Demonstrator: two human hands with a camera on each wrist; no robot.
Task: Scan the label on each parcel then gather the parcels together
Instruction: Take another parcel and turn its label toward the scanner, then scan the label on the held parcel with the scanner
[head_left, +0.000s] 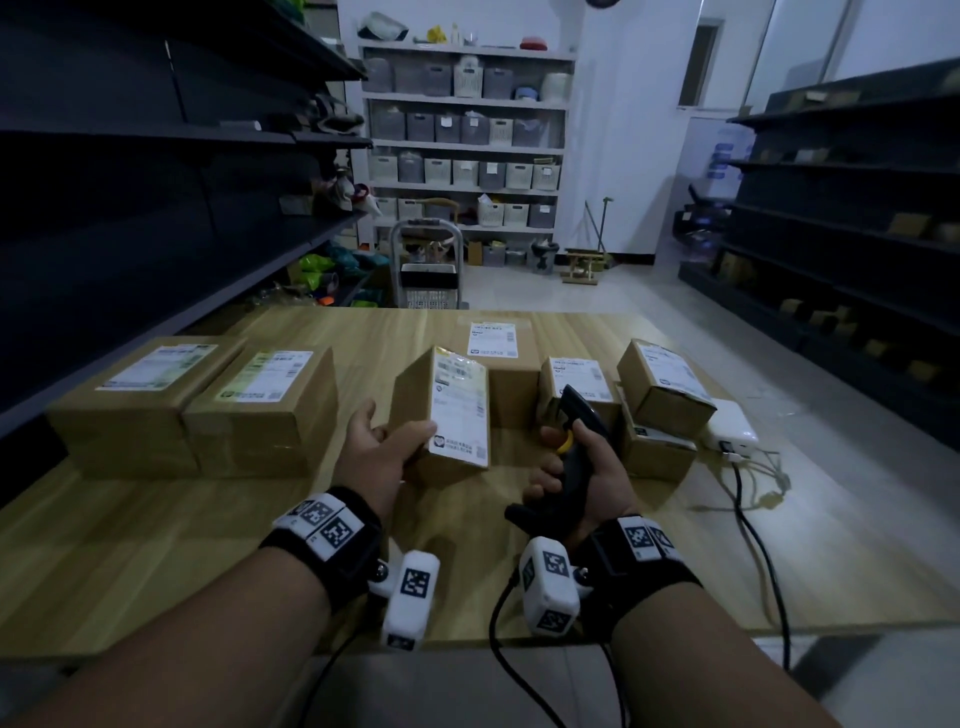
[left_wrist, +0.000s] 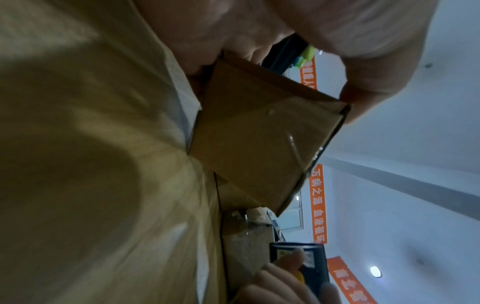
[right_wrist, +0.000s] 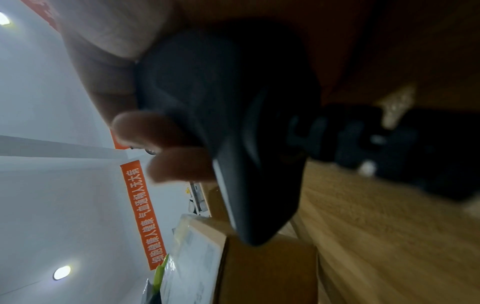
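Observation:
My left hand (head_left: 387, 441) grips a small brown parcel (head_left: 447, 410), tilted above the wooden table (head_left: 156, 545), white label facing up and right. The left wrist view shows the same parcel (left_wrist: 259, 139) from below, pinched between thumb and fingers. My right hand (head_left: 576, 467) holds a black barcode scanner (head_left: 579, 441) with a yellow trigger, its head raised just right of the parcel. The scanner (right_wrist: 228, 127) fills the right wrist view. Two larger labelled parcels (head_left: 197, 405) lie side by side at the left. Several small parcels (head_left: 660, 389) sit at the right, one flat parcel (head_left: 493, 338) behind.
A white power adapter (head_left: 730, 423) with black cables (head_left: 758, 545) lies at the table's right edge. Dark shelving (head_left: 130, 182) runs along the left and right. A hand cart (head_left: 428, 265) stands past the table's far edge. White shelves with bins (head_left: 467, 130) line the back wall.

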